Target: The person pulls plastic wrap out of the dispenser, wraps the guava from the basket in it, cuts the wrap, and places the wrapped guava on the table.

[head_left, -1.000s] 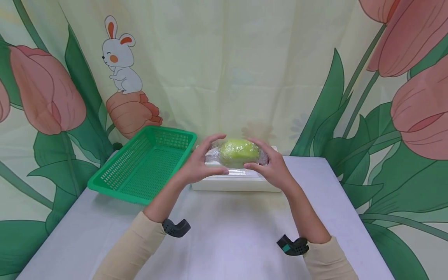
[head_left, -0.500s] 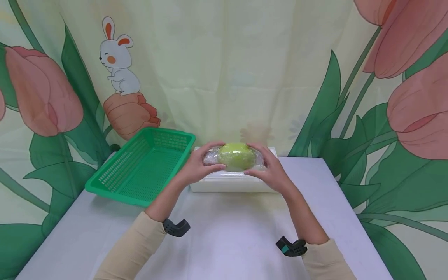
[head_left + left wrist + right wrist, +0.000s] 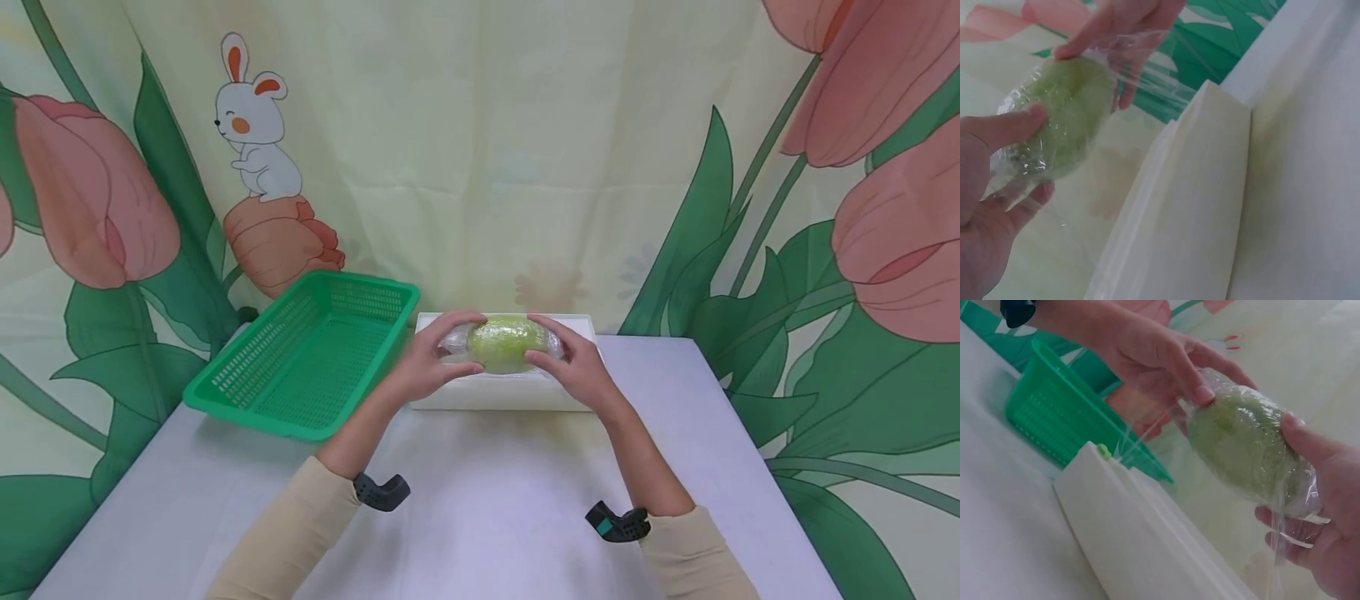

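An oval green fruit (image 3: 507, 343), mango-like and wrapped in clear plastic film, is held up above a long white box (image 3: 502, 393). My left hand (image 3: 423, 360) grips its left end, thumb in front and fingers behind. At the right end, my right hand (image 3: 573, 365) holds it the same way. Loose film (image 3: 1277, 550) trails down from the fruit in the right wrist view. In the left wrist view, film (image 3: 1154, 69) also stretches from the fruit toward the box. Some of my fingertips are hidden behind the fruit.
A green plastic basket (image 3: 300, 433) with slotted walls stands to the left of the box. Both rest on a white-covered table (image 3: 487, 500). A small green piece (image 3: 1104, 450) sits at the box's end. A printed curtain (image 3: 480, 167) hangs behind.
Both hands have lowered the wrapped fruit a little in the head view, bringing it nearer the box. The grip at both ends looks much the same. Basket and box have stayed put.
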{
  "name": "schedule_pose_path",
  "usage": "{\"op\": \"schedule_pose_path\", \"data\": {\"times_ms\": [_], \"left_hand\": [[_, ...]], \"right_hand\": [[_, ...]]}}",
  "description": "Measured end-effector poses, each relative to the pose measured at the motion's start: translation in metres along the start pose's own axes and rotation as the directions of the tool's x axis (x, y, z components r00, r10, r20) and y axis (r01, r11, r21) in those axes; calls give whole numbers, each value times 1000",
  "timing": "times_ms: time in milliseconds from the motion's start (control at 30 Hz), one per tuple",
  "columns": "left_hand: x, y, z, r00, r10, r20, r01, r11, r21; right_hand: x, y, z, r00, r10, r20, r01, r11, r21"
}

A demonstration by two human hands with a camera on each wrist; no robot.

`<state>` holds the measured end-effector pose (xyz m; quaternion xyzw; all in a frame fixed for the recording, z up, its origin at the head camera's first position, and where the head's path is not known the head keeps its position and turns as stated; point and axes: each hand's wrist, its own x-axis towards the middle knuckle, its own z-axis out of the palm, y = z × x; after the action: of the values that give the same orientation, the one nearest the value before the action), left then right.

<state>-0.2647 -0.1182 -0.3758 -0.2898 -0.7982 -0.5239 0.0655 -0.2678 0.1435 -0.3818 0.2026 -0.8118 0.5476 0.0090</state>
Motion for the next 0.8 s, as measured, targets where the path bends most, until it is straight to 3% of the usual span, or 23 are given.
{"op": "schedule_pose_path", "data": {"times_ms": [133, 300, 467, 667, 800], "left_hand": [[0, -3, -1, 1000, -20, -6, 20, 999, -37], [0, -3, -2, 996, -91, -2, 91, 995, -31], [2, -5, 1, 993, -118, 32, 119, 992, -41], [1, -13, 13, 996, -93, 6, 93, 993, 67], [0, -21, 17, 997, -80, -23, 81, 995, 66]], "right_hand": [[-1, 3, 3, 1000, -4, -6, 4, 1000, -4], [-2, 9, 6, 997, -77, 3, 77, 997, 6], [0, 12, 3, 994, -103, -27, 102, 995, -21], [5, 14, 1, 999, -33, -16, 34, 999, 27], [7, 17, 3, 1000, 31, 6, -31, 999, 36]]}}
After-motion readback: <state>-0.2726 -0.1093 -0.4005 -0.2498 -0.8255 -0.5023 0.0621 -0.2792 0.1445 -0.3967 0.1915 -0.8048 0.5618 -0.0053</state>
